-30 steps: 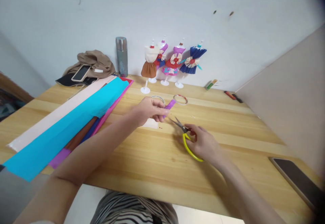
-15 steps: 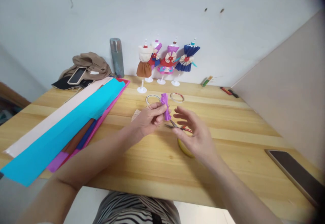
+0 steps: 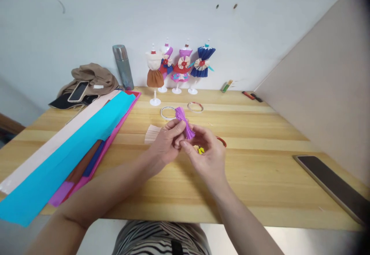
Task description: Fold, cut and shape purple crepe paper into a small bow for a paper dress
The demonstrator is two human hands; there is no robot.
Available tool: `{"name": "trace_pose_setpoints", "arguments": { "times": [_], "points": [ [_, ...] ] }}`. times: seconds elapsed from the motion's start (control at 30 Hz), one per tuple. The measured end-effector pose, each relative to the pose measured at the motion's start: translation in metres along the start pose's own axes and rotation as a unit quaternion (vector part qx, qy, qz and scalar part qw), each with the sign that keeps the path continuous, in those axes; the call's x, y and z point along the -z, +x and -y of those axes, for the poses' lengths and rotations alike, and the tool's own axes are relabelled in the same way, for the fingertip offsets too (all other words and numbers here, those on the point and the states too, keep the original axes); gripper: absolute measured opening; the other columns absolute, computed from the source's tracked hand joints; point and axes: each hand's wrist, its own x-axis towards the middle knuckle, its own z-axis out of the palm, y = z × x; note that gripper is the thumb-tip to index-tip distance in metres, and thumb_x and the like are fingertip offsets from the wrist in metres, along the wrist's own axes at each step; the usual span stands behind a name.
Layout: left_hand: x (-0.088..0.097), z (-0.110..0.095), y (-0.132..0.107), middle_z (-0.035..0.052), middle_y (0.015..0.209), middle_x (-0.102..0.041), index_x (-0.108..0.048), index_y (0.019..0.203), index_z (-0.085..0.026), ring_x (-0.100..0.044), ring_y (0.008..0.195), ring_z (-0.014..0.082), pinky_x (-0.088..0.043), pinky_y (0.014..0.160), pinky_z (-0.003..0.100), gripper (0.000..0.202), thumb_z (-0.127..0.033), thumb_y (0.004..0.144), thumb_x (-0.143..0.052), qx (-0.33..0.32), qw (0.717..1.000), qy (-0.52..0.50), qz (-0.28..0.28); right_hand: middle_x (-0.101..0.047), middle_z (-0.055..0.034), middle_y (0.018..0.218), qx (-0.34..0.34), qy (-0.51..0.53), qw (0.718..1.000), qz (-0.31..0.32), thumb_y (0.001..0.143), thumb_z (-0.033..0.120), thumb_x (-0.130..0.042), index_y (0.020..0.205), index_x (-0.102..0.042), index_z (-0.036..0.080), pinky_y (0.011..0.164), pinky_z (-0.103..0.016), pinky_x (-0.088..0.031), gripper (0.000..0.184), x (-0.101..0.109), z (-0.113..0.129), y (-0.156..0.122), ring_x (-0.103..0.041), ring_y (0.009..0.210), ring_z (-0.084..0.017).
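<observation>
Left hand [image 3: 168,142] pinches one purple paper [image 3: 185,122], long axis 11-to-5 o'clock; right hand's [image 3: 210,158] grip unclear; four mannequins [image 3: 185,54] at 12.

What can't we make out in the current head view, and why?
Head view:
Right hand: contact with the purple pleated paper unclear; the paper blocks it.
Small yellow piece: full shape hidden by the right hand.
Pale pink pleated paper: right end hidden by the left hand.
Bright blue paper sheet: lower end clipped by left edge.
Small green tube: lettering too small.
</observation>
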Motion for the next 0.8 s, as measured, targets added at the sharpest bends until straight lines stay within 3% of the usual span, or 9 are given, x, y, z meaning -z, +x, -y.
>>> {"name": "trace_pose_setpoints", "arguments": {
  "times": [0.17,0.3,0.47,0.63,0.8],
  "points": [
    [-0.002,-0.005,-0.001,-0.0082,0.043,-0.045,-0.063,0.077,-0.013,-0.031,0.038,0.0025,-0.025,0.04,0.016,0.033,-0.037,0.069,-0.084,-0.004,1.0,-0.003,-0.005,-0.072,-0.0057,0.079,0.078,-0.053,0.995,0.028,0.079,0.03,-0.071,0.101,-0.065,0.019,0.063,-0.036,-0.057,0.026,0.006,0.003,0.011,-0.067,0.061,-0.019],
    [-0.003,-0.012,-0.003,-0.0046,0.057,-0.055,-0.067,0.081,-0.013,-0.034,0.041,0.0017,-0.023,0.039,0.017,0.026,-0.032,0.072,-0.082,-0.01,0.999,-0.018,-0.032,-0.07,-0.0046,0.078,0.146,-0.083,0.984,0.059,0.08,0.031,-0.07,0.101,-0.064,0.019,0.06,-0.034,-0.055,0.025,0.006,0.007,0.023,-0.065,0.061,-0.018],
    [-0.001,-0.02,-0.008,-0.0055,0.053,-0.052,-0.07,0.082,-0.013,-0.033,0.041,0.001,-0.024,0.039,0.014,0.028,-0.031,0.067,-0.085,-0.011,0.998,-0.036,-0.04,-0.064,-0.0027,0.077,0.214,-0.07,0.972,0.072,0.082,0.025,-0.066,0.102,-0.063,0.019,0.054,-0.031,-0.05,0.021,-0.001,0.013,0.036,-0.057,0.057,-0.014],
    [0.001,-0.024,-0.009,-0.0064,0.048,-0.047,-0.072,0.083,-0.012,-0.037,0.043,0.0021,-0.027,0.04,0.012,0.035,-0.033,0.061,-0.089,-0.016,0.998,-0.047,-0.026,-0.059,0.0007,0.07,0.204,-0.017,0.977,0.064,0.083,0.016,-0.061,0.087,-0.062,0.021,0.056,-0.03,-0.047,0.007,-0.009,0.016,0.043,-0.051,0.057,-0.012],
    [0.0,-0.029,-0.006,-0.0065,0.049,-0.046,-0.072,0.087,-0.012,-0.036,0.044,0.002,-0.028,0.04,0.012,0.042,-0.037,0.059,-0.09,-0.026,0.998,-0.056,-0.012,-0.061,0.0004,0.072,0.145,0.055,0.984,0.083,0.085,0.018,-0.062,0.084,-0.063,0.022,0.058,-0.031,-0.048,0.004,-0.015,0.014,0.046,-0.055,0.061,-0.014]
  ]
}}
